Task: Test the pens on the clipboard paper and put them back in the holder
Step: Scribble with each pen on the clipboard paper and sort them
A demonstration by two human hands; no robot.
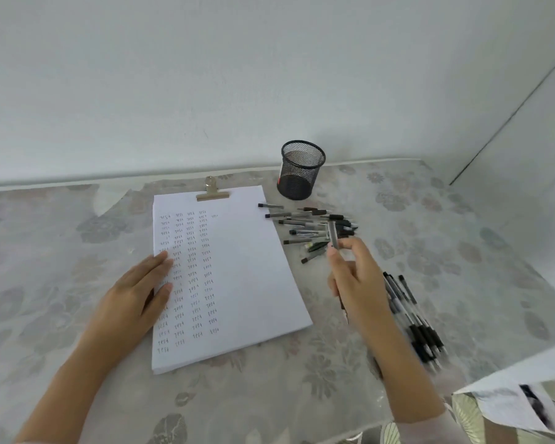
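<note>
— Nearest edge of the bench (269,395) first. What is there?

— A flowered cloth covers it. At the near right corner a loose printed sheet (510,402) hangs over the edge.

— The hands?

— The left hand (135,293) lies flat with its fingers straight and together, its fingertips pressing the left margin of the paper (253,267). It holds nothing. The right hand (354,277) is raised just right of the paper with its fingers curled. Its fingertips pinch a grey pen part (333,235) upright; cap or barrel, I cannot tell. A dark slim end shows below the palm, too blurred to name.

— Pens on the bench?

— Two groups. A row of pens (414,318) with black grips lies side by side, right of the raised hand. Farther back, a loose pile of pens (305,224) lies crosswise beside the paper's upper right edge.

— The paper itself?

— It is a white stack, slightly turned, with columns of small handwritten marks down its left half. A metal clip (212,191) holds the top edge.

— And the holder?

— The black mesh holder (302,169) stands upright beyond the pile, near the wall (269,75).
</note>
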